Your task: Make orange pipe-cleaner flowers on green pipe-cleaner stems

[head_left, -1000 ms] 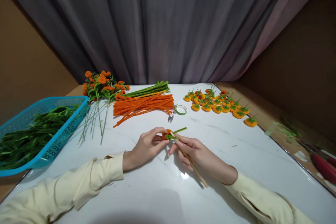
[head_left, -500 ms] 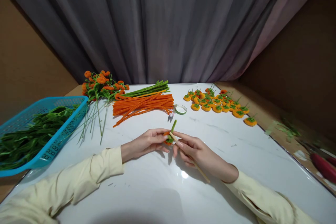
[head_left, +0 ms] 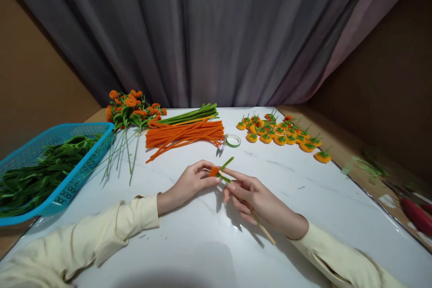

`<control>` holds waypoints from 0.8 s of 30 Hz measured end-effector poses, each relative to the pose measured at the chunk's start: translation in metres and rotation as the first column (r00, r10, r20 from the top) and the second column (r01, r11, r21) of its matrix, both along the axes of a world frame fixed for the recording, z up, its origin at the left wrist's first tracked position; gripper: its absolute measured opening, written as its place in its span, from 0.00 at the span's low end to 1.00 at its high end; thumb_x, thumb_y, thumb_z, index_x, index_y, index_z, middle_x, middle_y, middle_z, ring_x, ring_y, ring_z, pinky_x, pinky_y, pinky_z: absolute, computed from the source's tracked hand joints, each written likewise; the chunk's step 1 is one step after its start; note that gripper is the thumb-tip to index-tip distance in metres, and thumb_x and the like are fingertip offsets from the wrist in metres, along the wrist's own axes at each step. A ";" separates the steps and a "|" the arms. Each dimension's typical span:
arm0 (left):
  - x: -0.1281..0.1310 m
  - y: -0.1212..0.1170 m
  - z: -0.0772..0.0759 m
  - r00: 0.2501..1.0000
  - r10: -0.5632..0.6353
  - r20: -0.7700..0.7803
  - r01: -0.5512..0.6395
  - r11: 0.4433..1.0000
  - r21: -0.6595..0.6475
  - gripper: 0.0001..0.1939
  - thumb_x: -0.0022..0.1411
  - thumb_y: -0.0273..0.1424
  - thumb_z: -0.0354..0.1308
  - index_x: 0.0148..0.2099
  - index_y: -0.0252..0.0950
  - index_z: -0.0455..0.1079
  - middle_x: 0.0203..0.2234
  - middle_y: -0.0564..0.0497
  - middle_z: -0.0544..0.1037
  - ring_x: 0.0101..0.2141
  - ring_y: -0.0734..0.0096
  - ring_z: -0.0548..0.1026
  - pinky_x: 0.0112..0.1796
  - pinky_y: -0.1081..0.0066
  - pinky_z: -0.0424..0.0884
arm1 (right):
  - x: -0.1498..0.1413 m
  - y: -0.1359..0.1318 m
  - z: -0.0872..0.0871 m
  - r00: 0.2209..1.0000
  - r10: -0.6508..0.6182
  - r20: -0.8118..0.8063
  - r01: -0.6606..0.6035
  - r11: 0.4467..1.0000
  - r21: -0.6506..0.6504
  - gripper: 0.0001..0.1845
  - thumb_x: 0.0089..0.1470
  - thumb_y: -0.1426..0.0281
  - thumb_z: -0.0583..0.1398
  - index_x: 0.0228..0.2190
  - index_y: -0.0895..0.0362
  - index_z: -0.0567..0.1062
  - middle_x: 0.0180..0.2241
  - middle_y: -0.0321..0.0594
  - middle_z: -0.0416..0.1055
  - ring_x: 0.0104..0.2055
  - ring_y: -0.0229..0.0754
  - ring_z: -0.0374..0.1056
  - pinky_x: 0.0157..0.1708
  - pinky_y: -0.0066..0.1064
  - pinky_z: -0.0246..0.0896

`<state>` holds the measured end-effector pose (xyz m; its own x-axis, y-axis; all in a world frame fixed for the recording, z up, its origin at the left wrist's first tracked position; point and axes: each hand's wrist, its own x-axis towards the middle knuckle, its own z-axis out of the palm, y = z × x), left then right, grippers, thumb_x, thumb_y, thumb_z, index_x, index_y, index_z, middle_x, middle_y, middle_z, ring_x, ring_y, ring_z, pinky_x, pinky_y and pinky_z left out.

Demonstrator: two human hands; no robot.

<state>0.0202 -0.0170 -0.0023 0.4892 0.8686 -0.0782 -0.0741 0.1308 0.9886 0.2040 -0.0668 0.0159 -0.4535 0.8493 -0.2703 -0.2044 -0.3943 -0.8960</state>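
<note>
Between the thumb and fingers of my left hand [head_left: 194,183] is a small orange pipe-cleaner flower [head_left: 213,171], turned partly on its side. Green pipe-cleaner ends [head_left: 227,162] stick out of it toward the right. My right hand [head_left: 258,198] grips a thin wooden stick [head_left: 265,231], which runs under the palm and comes out toward the lower right. The stick's upper tip meets the green part of the flower. My right fingertips are at the green ends too; whether they pinch them I cannot make out.
Ahead lie orange pipe cleaners [head_left: 184,137], green pipe cleaners [head_left: 194,114], small scissors [head_left: 220,149] and a roll of green tape [head_left: 233,141]. Finished orange flowers [head_left: 130,103] and a blue basket [head_left: 56,202] of green leaves [head_left: 47,166] are left; several yellow-orange flower heads [head_left: 279,140] right.
The flower has turned in my left fingers, and its green ends now point more to the right. The stick's lower end has shifted slightly down and right.
</note>
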 end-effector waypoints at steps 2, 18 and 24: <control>0.000 -0.001 -0.001 1.000 0.016 -0.025 -0.015 0.998 0.055 0.14 0.49 0.31 0.65 0.38 0.33 0.67 0.33 0.51 0.75 0.37 0.68 0.73 0.40 0.70 0.66 | 0.001 0.000 -0.001 1.000 0.006 0.000 -0.006 1.000 -0.007 0.29 0.57 0.69 0.57 0.59 0.54 0.57 0.27 0.36 0.68 0.15 0.27 0.52 0.11 0.20 0.55; 0.002 -0.003 0.003 1.000 -0.007 0.017 0.008 0.998 -0.069 0.15 0.48 0.33 0.66 0.38 0.30 0.70 0.33 0.48 0.76 0.35 0.70 0.73 0.40 0.70 0.67 | 0.000 -0.001 -0.001 0.966 0.040 0.254 -0.082 0.984 0.158 0.20 0.58 0.61 0.54 0.47 0.59 0.70 0.19 0.28 0.59 0.13 0.29 0.58 0.12 0.24 0.65; 0.001 -0.002 0.000 0.994 -0.029 0.108 0.046 0.987 -0.154 0.18 0.48 0.32 0.67 0.40 0.33 0.66 0.32 0.51 0.75 0.34 0.72 0.74 0.40 0.69 0.70 | 0.002 -0.002 0.004 0.925 0.025 0.378 -0.110 0.972 0.206 0.19 0.57 0.58 0.54 0.44 0.57 0.70 0.15 0.25 0.58 0.10 0.30 0.57 0.09 0.22 0.58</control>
<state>0.0213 -0.0193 -0.0027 0.5340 0.8306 -0.1580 -0.1681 0.2874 0.9429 0.2057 -0.0692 0.0195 -0.4151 0.8775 -0.2404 0.1795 -0.1800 -0.9671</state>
